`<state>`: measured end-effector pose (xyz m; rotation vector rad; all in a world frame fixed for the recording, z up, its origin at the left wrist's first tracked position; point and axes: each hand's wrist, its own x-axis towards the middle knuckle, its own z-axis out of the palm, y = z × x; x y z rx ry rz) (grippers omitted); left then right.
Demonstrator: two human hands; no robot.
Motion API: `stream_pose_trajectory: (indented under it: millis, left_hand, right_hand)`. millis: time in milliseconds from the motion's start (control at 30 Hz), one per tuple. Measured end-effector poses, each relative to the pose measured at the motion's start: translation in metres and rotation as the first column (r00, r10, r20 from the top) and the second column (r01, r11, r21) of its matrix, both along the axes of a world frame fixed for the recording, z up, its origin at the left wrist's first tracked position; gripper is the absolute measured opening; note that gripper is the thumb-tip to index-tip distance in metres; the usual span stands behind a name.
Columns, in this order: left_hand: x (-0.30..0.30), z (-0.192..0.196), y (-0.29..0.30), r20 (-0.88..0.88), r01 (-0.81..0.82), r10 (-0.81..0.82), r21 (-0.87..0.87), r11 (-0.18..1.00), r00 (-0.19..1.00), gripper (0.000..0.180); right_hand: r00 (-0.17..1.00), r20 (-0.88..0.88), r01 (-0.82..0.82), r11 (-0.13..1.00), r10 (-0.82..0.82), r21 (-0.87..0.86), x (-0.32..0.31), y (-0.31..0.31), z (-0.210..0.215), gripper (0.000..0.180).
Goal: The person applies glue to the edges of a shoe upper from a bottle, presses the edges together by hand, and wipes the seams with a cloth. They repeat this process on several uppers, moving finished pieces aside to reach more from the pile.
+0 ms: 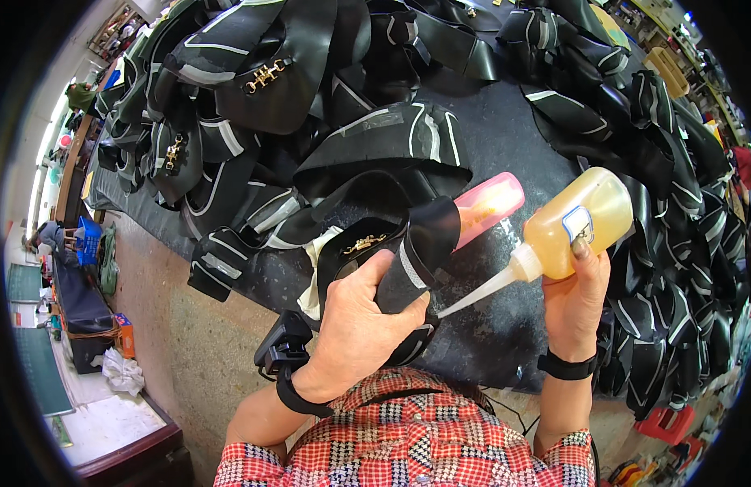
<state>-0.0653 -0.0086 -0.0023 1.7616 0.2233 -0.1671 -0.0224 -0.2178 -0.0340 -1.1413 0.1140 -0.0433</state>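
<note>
My left hand (367,312) is closed on a black shoe upper (424,239) with a grey strip along its edge. A gold buckle (365,243) shows on the upper's inner side. In my right hand (576,300) is a translucent squeeze bottle (606,211) of yellowish liquid, tilted so its long white nozzle points down and left. The nozzle's tip is close to the edge of the upper, near my left fingers; whether they touch I cannot tell. Just behind the upper, a pink bottle (493,203) lies on the dark work table (489,122).
Black shoe uppers with pale strips (383,138) are heaped across the table's far and left side. Another heap (667,162) lines the right side. At far left stand a blue basket (88,241) and a white-topped bench (111,426). A red container (666,426) sits at lower right.
</note>
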Motion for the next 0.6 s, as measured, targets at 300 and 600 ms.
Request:
stream_pose_trajectory:
  millis: [300, 600]
  left_hand:
    - [-0.004, -0.004, 0.008, -0.028, -0.005, 0.005, -0.030, 1.000, 1.000, 0.029]
    - [-0.009, -0.003, 0.013, -0.016, 0.049, -0.051, -0.072, 0.996, 0.999, 0.028]
  right_hand:
    - [0.934, -0.172, -0.186, 0.836, 0.314, 0.515, -0.012, -0.004, 0.004, 0.059]
    - [0.955, -0.286, 0.033, 0.924, 0.084, 0.381, -0.017, 0.007, -0.018, 0.048]
